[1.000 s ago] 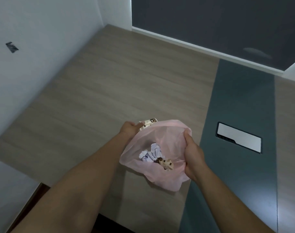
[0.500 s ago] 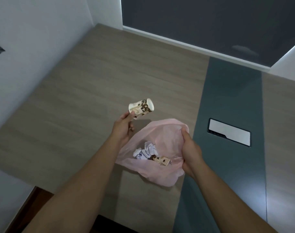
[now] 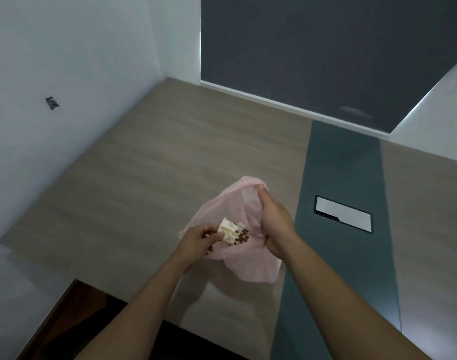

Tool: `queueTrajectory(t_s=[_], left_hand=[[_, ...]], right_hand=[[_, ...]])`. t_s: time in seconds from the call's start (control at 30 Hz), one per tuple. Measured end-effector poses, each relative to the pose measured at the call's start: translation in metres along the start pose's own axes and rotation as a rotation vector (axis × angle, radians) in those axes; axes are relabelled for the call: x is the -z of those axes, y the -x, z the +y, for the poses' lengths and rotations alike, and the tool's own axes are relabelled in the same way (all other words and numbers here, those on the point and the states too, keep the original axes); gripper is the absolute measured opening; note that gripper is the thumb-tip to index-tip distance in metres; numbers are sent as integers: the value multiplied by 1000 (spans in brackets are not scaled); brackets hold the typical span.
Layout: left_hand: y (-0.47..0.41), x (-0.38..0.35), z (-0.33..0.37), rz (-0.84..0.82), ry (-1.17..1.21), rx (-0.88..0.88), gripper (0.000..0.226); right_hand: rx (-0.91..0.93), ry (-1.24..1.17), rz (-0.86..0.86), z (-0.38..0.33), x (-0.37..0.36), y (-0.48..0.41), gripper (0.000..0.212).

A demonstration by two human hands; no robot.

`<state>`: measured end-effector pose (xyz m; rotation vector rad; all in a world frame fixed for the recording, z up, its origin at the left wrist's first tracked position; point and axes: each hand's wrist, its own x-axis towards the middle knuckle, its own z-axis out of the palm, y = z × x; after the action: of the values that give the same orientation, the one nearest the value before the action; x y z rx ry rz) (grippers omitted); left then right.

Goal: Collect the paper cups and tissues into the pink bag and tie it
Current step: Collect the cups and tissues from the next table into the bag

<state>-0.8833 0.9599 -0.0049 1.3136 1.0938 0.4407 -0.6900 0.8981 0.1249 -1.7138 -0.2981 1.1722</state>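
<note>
- Right, got pink bag (image 3: 248, 261) just below centre of view, crumpled, lifted over pale wooden table (image 3: 144, 190), bottom sagging toward 6 o'clock.
- Contents of bag hidden by folds and hands.
- At bag's 9 o'clock edge, paper cup (image 3: 232, 233): white with brown bean print, lying tilted, printed end pointing to 3 o'clock against the pink plastic. Cannot tell if already past the mouth.
- Pinching cup's plain end with left hand (image 3: 196, 241), fingers curled round it, at 9 o'clock of bag.
- Clenching bunched rim of bag with right hand (image 3: 274, 224) at bag's 3 o'clock side, plastic pulled up toward 12 o'clock above the knuckles.
- Both forearms coming in from 6 o'clock, bare.
- Further out at 3 o'clock, dark grey-green strip (image 3: 344, 165) running along table from 12 to 6.
- Set in that strip, white rectangular hatch (image 3: 343, 213), near right hand but apart from it.
- At 9 to 10 o'clock, white wall (image 3: 66, 61) with small dark mark (image 3: 52, 103).
- At 12 o'clock, dark panel (image 3: 313, 48) behind table's far edge.
- At 7 o'clock, dark brown floor (image 3: 74, 320) below table's near edge.
</note>
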Motion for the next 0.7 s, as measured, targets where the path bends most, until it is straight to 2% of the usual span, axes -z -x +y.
queueTrajectory(t_s=[0.1,0.17,0.2,0.27,0.3,0.33,0.37,0.43,0.47,0.53,0.57,0.63,0.7], left_hand=[[11,7,10,40,-140,-93,5],[21,19,18,75,-253,-164,11],[26,28,21,138,-312,-225,12],[36,49,24,383,-431,-381,10],[42,59,23,524,-470,-442,13],[46,69,21,634,-484,-450,26],[49,80,19,685,-502,-393,48],[51,96,13,601,-567,-154,92],[51,102,10,496,-597,-52,93],[53,112,6,326,-568,70,52],[56,116,6,309,-474,108,36],[56,121,10,372,-131,210,32],[55,123,21,395,222,288,30]], right_hand=[[26,-29,-26,-12,-8,18,55],[37,-69,-29,-21,-11,27,57],[37,-99,-30,-24,-11,30,57],[29,-183,-56,-29,-12,37,54],[25,-222,-73,-31,-12,40,52],[22,-251,-89,-33,-13,44,51],[17,-268,-110,-35,-15,47,50],[15,-270,-163,-38,-19,53,52],[18,-250,-183,-39,-21,55,53],[27,-193,-187,-39,-25,57,57],[35,-161,-175,-39,-26,56,58],[56,-94,-129,-38,-27,54,55],[77,-40,-69,-35,-26,51,44]])
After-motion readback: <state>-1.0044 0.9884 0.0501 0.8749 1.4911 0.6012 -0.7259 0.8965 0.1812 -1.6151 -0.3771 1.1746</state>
